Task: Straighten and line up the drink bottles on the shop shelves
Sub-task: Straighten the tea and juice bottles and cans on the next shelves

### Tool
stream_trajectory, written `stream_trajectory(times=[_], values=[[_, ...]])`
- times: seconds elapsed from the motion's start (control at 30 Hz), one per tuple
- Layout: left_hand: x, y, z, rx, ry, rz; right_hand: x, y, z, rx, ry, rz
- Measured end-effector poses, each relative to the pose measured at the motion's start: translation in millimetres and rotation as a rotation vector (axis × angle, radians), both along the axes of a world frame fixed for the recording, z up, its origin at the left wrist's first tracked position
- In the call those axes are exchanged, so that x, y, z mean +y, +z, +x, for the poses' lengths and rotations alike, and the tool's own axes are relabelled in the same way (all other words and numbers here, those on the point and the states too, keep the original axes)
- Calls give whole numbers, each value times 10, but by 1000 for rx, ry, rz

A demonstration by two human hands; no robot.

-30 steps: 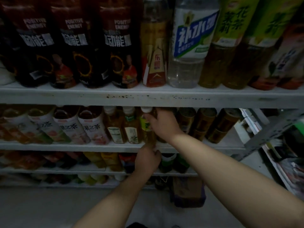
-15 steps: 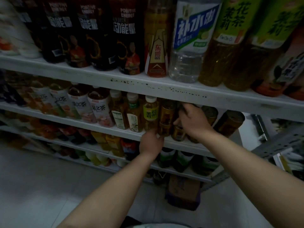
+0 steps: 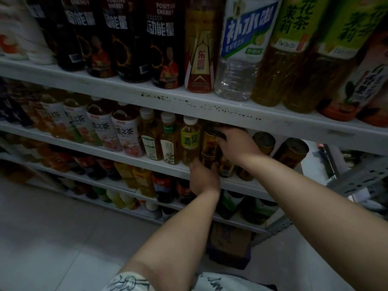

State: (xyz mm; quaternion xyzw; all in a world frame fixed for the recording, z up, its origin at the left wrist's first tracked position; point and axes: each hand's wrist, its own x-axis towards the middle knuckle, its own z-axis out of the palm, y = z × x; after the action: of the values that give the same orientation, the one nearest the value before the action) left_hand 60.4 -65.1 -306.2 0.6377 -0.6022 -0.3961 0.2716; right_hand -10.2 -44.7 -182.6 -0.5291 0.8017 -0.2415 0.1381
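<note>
On the second shelf [image 3: 126,158] stand small tea bottles and gold cans. My right hand [image 3: 235,143] grips the top of a gold can [image 3: 210,141] that stands just right of a small yellow-green labelled tea bottle [image 3: 190,139]. My left hand [image 3: 204,177] holds the bottom of the same gold can at the shelf's front edge. More gold cans [image 3: 290,152] lean further right. Left of the green bottle stand two more small tea bottles [image 3: 169,143] and several white-labelled fruit tea bottles [image 3: 126,133].
The top shelf [image 3: 189,99] carries dark energy drink bottles [image 3: 163,43], a gold bottle [image 3: 199,49], a water bottle [image 3: 241,49] and large green tea bottles [image 3: 289,53]. Lower shelves hold more bottles. A cardboard box [image 3: 228,244] sits on the tiled floor [image 3: 52,238].
My right hand moved from the small bottle's cap right onto the gold can. My left hand moved to the can's base. The view swung left and down.
</note>
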Motion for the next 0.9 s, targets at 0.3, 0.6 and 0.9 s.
stream_trajectory(times=[0.3,0.6,0.9], values=[[11,-57,-25,-31,-26,-111,-96,-38,27,146,-43,45],[-50,-172,71,-134,-104,-218,-75,-39,10,190,-43,85],[-34,-319,131,-116,-84,-267,63,27,-68,231,-36,61]])
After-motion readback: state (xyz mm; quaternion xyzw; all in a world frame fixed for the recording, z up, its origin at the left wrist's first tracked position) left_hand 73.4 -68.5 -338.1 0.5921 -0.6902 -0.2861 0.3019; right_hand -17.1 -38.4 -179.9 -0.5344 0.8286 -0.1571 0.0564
